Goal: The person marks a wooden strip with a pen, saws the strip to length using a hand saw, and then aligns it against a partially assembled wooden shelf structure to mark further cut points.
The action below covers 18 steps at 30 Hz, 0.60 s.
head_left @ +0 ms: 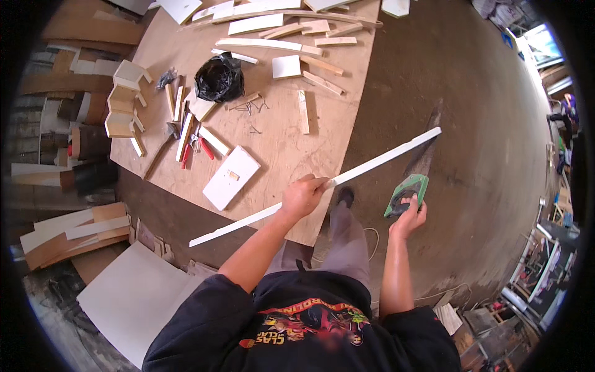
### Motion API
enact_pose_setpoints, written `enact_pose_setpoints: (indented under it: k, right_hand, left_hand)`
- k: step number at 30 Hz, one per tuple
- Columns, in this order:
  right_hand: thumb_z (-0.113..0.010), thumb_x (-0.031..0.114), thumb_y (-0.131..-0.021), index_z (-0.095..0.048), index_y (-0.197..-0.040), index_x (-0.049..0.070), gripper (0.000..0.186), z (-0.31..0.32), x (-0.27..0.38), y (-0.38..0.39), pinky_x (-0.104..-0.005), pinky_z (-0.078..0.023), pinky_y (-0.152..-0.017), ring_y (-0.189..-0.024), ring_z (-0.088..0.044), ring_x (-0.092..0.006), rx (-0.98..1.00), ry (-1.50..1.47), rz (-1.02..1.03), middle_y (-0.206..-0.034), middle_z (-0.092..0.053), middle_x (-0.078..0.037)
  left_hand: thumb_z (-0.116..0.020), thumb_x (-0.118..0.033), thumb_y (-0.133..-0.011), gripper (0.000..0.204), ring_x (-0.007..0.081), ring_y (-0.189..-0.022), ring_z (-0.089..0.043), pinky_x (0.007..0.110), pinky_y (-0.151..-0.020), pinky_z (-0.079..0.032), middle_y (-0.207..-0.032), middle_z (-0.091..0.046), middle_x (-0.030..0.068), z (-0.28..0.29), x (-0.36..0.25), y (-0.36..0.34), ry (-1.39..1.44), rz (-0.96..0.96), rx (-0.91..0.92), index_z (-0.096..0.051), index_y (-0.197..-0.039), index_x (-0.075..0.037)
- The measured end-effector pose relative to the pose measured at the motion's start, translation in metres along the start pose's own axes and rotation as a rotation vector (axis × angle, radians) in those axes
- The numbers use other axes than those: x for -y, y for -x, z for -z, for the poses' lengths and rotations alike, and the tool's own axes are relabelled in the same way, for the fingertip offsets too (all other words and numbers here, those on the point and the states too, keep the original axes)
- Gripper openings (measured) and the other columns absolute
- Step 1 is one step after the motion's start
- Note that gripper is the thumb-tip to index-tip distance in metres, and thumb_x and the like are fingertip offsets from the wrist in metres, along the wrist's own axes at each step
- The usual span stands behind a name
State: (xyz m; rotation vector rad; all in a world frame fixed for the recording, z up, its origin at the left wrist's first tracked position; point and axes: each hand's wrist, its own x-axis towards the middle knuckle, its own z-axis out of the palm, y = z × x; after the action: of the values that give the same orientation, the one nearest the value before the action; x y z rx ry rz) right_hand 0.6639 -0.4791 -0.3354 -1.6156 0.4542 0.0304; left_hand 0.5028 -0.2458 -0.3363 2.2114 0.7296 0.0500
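Note:
A long, thin white wooden strip (384,154) crosses the near corner of the table, slanting from lower left to upper right. My left hand (304,196) is closed around its middle, and both ends stick out past the table's edges. Off the table to the right, my right hand (409,215) grips the green and black handle of a handsaw (421,162). The saw's blade points away from me, and the strip's far end passes across it in this view; whether they touch I cannot tell. Nearest the left hand lies a white rectangular board (231,178) with a small piece on it.
The plywood table (282,133) carries a black plastic bag (219,77), red-handled pliers (197,146), a hammer (162,146), loose nails (251,106) and several wood offcuts (304,111). Stacked boards (77,232) and a large white panel (136,294) stand at the left. A cable (375,245) lies on the floor.

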Motion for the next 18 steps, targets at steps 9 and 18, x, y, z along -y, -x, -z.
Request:
enact_pose_setpoints:
  k: [9, 18]
  right_hand:
    - [-0.065, 0.014, -0.096, -0.063, -0.105, -0.003, 0.020, 0.084, -0.046, 0.063, -0.0306, -0.048, -0.079, -0.082, -0.061, -0.0149, -0.003, -0.033, 0.021, -0.087, -0.066, -0.006]
    - [-0.061, 0.001, -0.091, -0.062, -0.109, -0.005, 0.019, 0.135, -0.053, 0.136, -0.0292, -0.049, -0.076, -0.077, -0.061, -0.0143, 0.097, -0.107, 0.070, -0.085, -0.064, -0.008]
  left_hand:
    - [-0.070, -0.025, -0.088, 0.019, 0.0312, -0.079, -0.064, 0.043, -0.070, -0.054, -0.087, -0.068, 0.0077, -0.018, 0.072, 0.016, -0.241, -0.268, -0.105, -0.077, -0.104, -0.017]
    - [-0.071, -0.027, -0.087, 0.023, 0.0300, -0.086, -0.064, 0.043, -0.074, -0.055, -0.094, -0.065, 0.0085, -0.054, 0.057, 0.012, -0.259, -0.452, -0.109, -0.076, -0.108, -0.018]
